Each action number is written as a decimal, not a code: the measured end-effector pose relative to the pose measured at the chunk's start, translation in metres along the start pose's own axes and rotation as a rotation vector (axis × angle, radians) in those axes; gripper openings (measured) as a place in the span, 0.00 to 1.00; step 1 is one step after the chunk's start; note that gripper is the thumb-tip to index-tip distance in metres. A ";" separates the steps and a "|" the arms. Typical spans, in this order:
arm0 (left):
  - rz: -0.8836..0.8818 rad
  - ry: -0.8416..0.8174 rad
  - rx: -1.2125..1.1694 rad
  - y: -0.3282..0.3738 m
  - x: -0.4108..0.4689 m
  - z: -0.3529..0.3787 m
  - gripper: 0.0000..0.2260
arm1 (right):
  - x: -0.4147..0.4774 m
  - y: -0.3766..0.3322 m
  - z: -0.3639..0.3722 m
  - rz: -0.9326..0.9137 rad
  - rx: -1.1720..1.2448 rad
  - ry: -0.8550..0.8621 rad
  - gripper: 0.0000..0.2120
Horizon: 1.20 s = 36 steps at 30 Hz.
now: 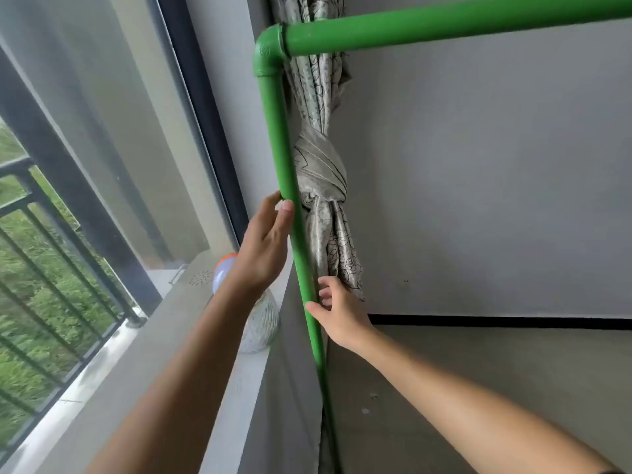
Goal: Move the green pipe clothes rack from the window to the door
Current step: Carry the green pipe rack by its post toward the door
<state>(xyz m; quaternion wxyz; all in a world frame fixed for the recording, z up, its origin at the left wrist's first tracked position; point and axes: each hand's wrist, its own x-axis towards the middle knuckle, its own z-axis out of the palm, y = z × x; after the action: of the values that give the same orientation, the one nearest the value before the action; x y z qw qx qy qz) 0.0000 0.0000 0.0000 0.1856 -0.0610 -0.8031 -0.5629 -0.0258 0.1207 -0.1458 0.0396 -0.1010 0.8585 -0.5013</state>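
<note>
the green pipe rack (444,23) stands by the window (102,148), against a knotted curtain (321,176). stiff, probably light but awkward; grip its upright. left hand (265,248) and right hand (337,311) touch it, fingers open, not yet closed.

Bottle (261,323) on grey windowsill (178,336)

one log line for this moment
phase: reaching | left hand: open, on rack post | right hand: open, lower on post | rack: by window
</note>
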 end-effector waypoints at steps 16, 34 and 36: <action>0.095 -0.081 -0.116 -0.012 0.036 0.058 0.11 | 0.017 0.028 -0.006 0.078 -0.074 0.055 0.16; 0.219 -0.236 -0.219 0.036 0.109 0.249 0.12 | 0.051 0.118 -0.188 0.062 -0.229 0.225 0.17; 0.239 -0.306 -0.248 0.040 0.118 0.270 0.10 | 0.055 0.131 -0.206 0.079 -0.264 0.277 0.20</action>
<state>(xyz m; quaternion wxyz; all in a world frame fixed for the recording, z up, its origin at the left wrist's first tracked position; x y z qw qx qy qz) -0.1590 0.2516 -0.0012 0.1178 -0.2627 -0.7336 -0.6156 -0.1316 0.3468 -0.1562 -0.0727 -0.0015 0.9174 -0.3913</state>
